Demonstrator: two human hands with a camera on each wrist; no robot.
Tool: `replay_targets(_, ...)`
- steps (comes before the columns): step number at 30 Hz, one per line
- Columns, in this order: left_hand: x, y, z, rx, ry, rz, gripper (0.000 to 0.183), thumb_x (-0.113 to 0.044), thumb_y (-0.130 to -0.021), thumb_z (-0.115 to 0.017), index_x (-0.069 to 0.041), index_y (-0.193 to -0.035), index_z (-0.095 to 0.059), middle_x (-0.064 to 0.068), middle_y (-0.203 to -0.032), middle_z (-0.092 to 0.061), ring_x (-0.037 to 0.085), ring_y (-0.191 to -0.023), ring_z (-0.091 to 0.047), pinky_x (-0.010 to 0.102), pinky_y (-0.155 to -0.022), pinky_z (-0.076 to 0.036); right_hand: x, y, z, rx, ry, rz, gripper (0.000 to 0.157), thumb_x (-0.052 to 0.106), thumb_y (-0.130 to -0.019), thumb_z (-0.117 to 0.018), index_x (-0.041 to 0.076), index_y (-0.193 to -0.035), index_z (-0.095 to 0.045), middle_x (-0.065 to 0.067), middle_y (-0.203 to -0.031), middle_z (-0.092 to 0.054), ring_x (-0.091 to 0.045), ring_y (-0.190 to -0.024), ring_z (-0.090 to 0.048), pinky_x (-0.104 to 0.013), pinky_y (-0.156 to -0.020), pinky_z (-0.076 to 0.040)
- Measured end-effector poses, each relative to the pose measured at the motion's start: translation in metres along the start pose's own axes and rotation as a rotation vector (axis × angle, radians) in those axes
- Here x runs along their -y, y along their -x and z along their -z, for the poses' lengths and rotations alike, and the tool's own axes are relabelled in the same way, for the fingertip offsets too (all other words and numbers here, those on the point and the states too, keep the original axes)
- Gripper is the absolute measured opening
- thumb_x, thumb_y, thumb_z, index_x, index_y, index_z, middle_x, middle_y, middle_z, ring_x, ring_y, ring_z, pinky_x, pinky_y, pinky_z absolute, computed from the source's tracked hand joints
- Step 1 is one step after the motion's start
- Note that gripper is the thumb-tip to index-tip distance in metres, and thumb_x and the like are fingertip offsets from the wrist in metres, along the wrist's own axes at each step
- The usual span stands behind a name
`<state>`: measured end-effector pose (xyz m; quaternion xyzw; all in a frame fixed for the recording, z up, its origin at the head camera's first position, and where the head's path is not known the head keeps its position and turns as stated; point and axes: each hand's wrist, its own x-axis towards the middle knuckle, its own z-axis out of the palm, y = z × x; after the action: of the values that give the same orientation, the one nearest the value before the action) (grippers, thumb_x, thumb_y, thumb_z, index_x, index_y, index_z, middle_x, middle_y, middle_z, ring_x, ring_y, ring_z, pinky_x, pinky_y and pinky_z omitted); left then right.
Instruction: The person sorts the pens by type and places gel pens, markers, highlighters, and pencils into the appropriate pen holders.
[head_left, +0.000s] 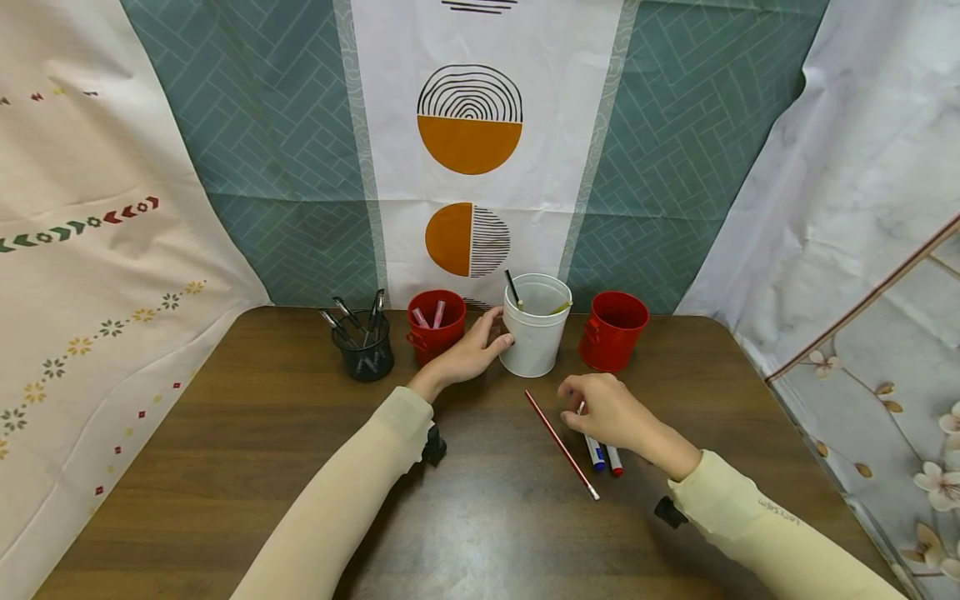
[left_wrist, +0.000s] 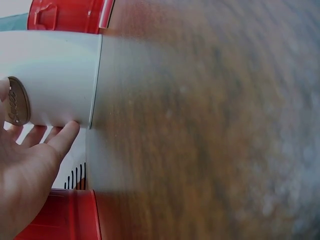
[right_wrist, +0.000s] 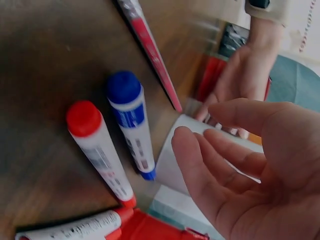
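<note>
My left hand point(head_left: 471, 350) touches the left side of a white bucket point(head_left: 534, 346), its fingertips along the wall and the thumb by the brown label point(left_wrist: 19, 100). A black pencil point(head_left: 513, 287) and a yellow one point(head_left: 561, 307) poke out of the bucket. My right hand point(head_left: 611, 410) hovers above the markers with fingers loosely bent and nothing between them. Under it lie a blue-capped marker point(right_wrist: 132, 125) and a red-capped marker point(right_wrist: 102, 152); another red marker point(right_wrist: 75, 227) shows at the right wrist view's bottom. Left of them lies a red pencil point(head_left: 558, 442).
A black mesh cup point(head_left: 367, 360) of pens stands at the back left. Beside it is a red bucket point(head_left: 435, 337) with two pink-capped markers inside. Right of the white bucket stands another red bucket point(head_left: 611, 337). Hanging cloth point(head_left: 675, 167) borders the table's back.
</note>
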<state>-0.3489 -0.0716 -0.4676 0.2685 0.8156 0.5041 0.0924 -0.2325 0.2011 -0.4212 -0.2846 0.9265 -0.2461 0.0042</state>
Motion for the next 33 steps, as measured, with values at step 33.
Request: replay_targets(33,0.002,0.001,-0.001,-0.002,0.021,0.006,0.067,-0.034,-0.113,-0.053,-0.014,-0.167,-0.018,0.015,-0.168,-0.028,0.032,-0.154,-0.037,0.048,-0.125,-0.035,0.023,-0.008,-0.038,0.122,0.137,-0.149,0.022,0.001,-0.079,-0.087,0.003,-0.096,-0.073,0.004,-0.07,-0.061,-0.012,-0.059,-0.055,-0.031,-0.056,-0.052)
